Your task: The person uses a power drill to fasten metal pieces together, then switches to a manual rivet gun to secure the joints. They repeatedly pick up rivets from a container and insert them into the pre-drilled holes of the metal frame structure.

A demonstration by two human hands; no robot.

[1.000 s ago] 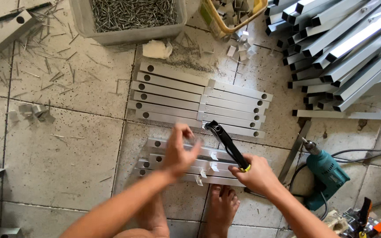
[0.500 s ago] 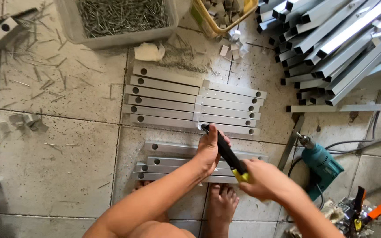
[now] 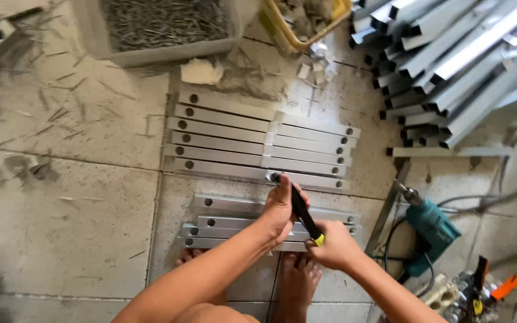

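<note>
Head view: single downward view of a rough, speckled concrete tile floor (image 3: 67,215).
Tool: hammer (image 3: 297,206), black handle with yellow butt end, metal head resting at the edge of the upper row of strips.
Right hand (image 3: 336,245): fingers closed around the yellow end of the handle.
Left hand (image 3: 279,209): curled against the handle just below the head; whether it fully clamps cannot be told.
Workpieces: flat grey metal strips (image 3: 240,128), punched round holes at the ends, laid in parallel rows.
Surroundings: teal electric drill (image 3: 429,230) at right; bin of nails (image 3: 163,27) at top; angled metal profiles (image 3: 450,54) piled top right.
</note>
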